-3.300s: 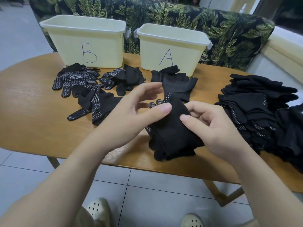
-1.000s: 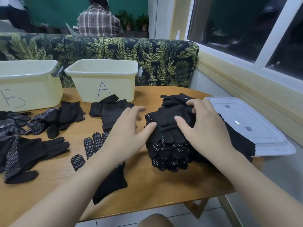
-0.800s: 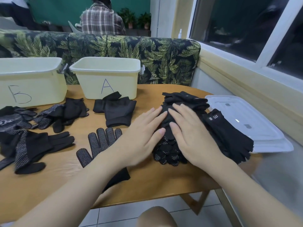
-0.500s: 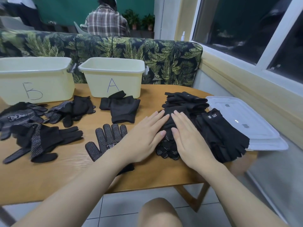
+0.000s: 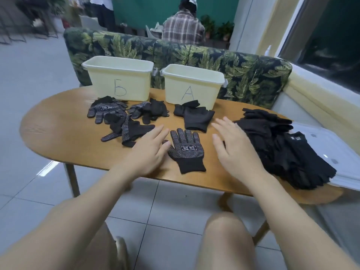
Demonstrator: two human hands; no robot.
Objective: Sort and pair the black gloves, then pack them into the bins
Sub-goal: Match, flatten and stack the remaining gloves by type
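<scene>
Gloves everywhere on the wooden surface (image 5: 58, 133), head view only. One dotted glove (image 5: 185, 151) lies flat, palm side up, fingers toward 12 o'clock, between the person's two hands. Left hand (image 5: 150, 151) at its 9 o'clock, fingers straight, thumb touching or just beside the glove's thumb edge; holds nothing. Right hand (image 5: 233, 147) at its 3 o'clock, fingers spread and relaxed, holds nothing, just beside the big glove stack (image 5: 276, 145) at the right. Folded plain pair (image 5: 194, 117) at 12 o'clock, in front of bin A (image 5: 192, 86). Mixed dotted gloves (image 5: 120, 119) at 10 o'clock, in front of bin B (image 5: 118, 78). White lid (image 5: 339, 152) lies partly under the stack.
</scene>
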